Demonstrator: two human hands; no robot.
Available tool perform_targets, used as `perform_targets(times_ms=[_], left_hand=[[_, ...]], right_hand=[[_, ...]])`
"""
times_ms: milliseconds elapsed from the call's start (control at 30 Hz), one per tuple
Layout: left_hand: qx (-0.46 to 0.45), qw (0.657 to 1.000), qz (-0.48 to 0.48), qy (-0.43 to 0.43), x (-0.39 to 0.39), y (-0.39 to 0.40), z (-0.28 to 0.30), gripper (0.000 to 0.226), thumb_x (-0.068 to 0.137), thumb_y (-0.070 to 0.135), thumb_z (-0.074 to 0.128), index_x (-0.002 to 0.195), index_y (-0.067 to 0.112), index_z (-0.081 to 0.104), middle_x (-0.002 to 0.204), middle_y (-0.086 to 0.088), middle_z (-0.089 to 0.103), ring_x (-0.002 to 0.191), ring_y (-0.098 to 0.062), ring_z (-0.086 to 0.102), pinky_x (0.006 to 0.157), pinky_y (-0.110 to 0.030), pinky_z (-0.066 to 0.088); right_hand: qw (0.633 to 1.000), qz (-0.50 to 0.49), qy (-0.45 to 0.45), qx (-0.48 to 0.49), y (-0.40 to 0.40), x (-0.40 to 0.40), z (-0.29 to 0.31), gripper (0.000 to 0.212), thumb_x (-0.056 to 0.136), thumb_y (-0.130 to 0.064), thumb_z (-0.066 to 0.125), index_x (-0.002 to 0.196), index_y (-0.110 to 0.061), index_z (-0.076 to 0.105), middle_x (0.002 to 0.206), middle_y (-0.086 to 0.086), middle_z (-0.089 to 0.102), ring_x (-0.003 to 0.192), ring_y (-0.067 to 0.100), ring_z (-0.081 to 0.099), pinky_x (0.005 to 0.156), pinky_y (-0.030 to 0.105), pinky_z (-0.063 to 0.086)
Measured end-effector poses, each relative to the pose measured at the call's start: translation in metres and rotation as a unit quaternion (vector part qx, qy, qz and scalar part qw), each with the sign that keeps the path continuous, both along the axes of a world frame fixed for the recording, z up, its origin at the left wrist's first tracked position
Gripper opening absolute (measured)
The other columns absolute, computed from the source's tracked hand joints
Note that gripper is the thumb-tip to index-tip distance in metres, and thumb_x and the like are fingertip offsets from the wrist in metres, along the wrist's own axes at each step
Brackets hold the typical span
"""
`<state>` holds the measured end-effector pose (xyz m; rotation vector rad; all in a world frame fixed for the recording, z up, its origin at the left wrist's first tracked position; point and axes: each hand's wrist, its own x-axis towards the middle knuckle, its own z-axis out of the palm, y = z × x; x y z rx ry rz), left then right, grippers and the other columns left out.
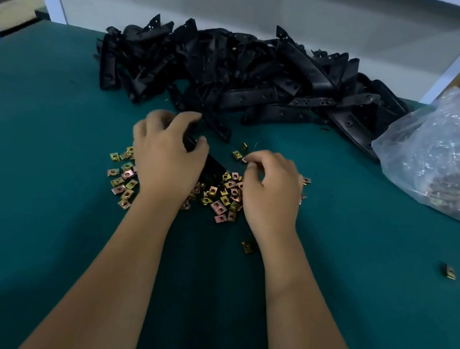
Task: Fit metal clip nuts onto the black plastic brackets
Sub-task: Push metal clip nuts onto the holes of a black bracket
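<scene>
Across the far side of the green-topped bench [49,119] sprawls a heap of black plastic brackets [248,77]; a clear plastic bag of metal parts [450,162] sits right. Nearer, the left hand [164,157] grips one black bracket [214,168] over scattered brass-coloured square clip nuts [224,201], while the right hand [272,187] pinches a single clip nut [245,160].

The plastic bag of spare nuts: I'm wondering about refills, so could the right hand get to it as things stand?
Probably yes. The plastic bag lies on the green table to the right of the right hand, with bare table between them. That hand pinches a nut now.
</scene>
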<state>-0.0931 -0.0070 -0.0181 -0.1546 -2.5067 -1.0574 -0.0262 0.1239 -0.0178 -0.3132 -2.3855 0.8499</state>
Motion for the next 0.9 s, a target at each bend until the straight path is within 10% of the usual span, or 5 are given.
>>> perform_targets(times_ms=[133,333,433,667,900], left_hand=[[-0.098,0.985,-0.018,-0.142,-0.011,-0.01,-0.005,0.047,0.09,0.061,0.055,0.134,0.043,0.052,0.164,-0.015,0.005,0.144,-0.042,0.022,0.119,-0.048,0.017],[0.098,0.993,-0.062,-0.016,-0.006,-0.006,-0.002,0.009,0.09,0.023,0.07,0.098,0.02,0.075,0.149,-0.001,0.039,0.136,-0.014,0.037,0.097,-0.005,0.027],[0.126,0.971,-0.135,0.155,0.003,-0.003,0.008,0.023,0.091,-0.002,0.063,0.108,0.007,0.074,0.133,-0.002,0.053,0.126,-0.013,0.048,0.106,-0.018,0.038],[0.028,0.909,-0.318,0.268,0.047,0.032,0.023,0.025,0.072,-0.008,0.057,0.08,0.007,0.076,0.073,-0.002,0.066,0.078,-0.023,0.063,0.08,-0.027,0.05],[-0.088,0.892,-0.378,0.232,0.06,0.05,0.005,0.03,0.075,0.015,0.046,0.066,0.019,0.074,0.072,0.005,0.072,0.114,-0.017,0.064,0.116,-0.039,0.028]], right_hand=[[1.0,0.007,-0.009,0.007,0.0,-0.001,0.0,0.02,0.097,-0.017,0.051,0.105,-0.019,0.07,0.103,-0.006,0.067,0.103,0.016,0.054,0.099,0.04,0.036],[0.997,0.066,-0.039,0.031,-0.005,-0.003,-0.003,0.031,0.1,-0.03,0.049,0.124,-0.018,0.064,0.111,-0.005,0.068,0.108,0.018,0.052,0.097,0.034,0.035],[0.988,0.097,0.008,-0.118,-0.006,-0.002,0.0,0.027,0.101,-0.032,0.049,0.118,-0.021,0.066,0.107,-0.009,0.067,0.097,0.004,0.055,0.088,0.021,0.043],[0.724,0.189,0.045,-0.662,0.021,0.001,0.02,0.058,0.099,-0.056,0.035,0.099,-0.011,0.07,0.089,0.004,0.068,0.082,0.019,0.062,0.079,0.033,0.049],[0.718,0.139,0.141,-0.668,0.057,0.018,0.028,0.041,0.095,-0.047,0.05,0.102,-0.011,0.068,0.076,-0.002,0.067,0.064,0.008,0.061,0.065,0.024,0.048]])
